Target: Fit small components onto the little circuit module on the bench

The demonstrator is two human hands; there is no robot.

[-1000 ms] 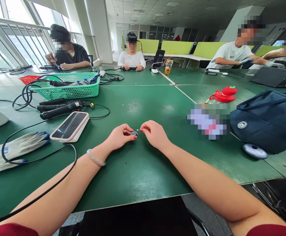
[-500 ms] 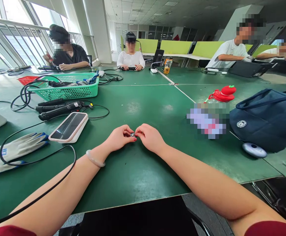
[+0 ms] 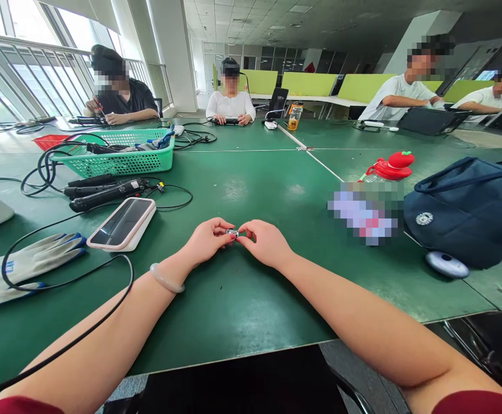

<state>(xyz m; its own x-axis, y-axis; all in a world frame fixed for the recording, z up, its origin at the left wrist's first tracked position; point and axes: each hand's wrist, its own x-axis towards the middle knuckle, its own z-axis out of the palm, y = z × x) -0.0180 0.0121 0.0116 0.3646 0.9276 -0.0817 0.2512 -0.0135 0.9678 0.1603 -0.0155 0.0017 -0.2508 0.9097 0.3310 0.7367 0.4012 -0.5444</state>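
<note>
A small, shiny silver-and-dark piece point(image 3: 232, 233), too small to name, is between my two hands just above the green table point(image 3: 233, 310). My left hand point(image 3: 210, 240), with a pale bangle point(image 3: 167, 280) on its wrist, pinches the piece between thumb and fingers. At its right end, the thumb and fingertips of my right hand point(image 3: 265, 244) close in on the piece and seem to grip it. My fingers cover part of it.
Left of my hands lie a phone point(image 3: 123, 224), work gloves point(image 3: 30, 264), black handheld devices point(image 3: 108, 194) and a loose cable; a green basket point(image 3: 117, 164) stands behind. To the right are a red-lidded bottle point(image 3: 391, 167) and a navy bag point(image 3: 470, 213). Several people sit around the table.
More of the small piece now shows between my fingers, and it lies more level. My right thumb and fingers have spread slightly around its end. Both arms stay almost in place.
</note>
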